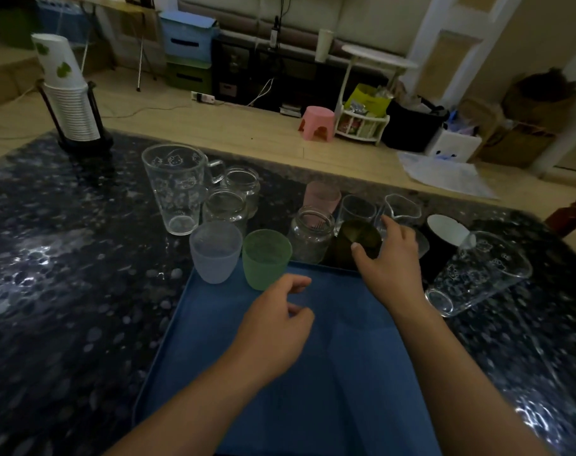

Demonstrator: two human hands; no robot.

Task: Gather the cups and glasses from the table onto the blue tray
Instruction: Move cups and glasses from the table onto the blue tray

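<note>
The right hand [390, 258] reaches past the blue tray [313, 373], fingers spread around a dark green cup [359, 240] on the table; contact is unclear. The left hand [276, 327] hovers over the tray, loosely curled, empty.

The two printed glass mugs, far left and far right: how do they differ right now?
The left printed mug stands upright, mouth up; the right printed mug lies tipped on its side, base toward the camera. The left one's handle shows at its right; no handle is visible on the right one. The left mug stands beside jars, the right beside a black cup. Both are clear glass with cartoon prints.
</note>
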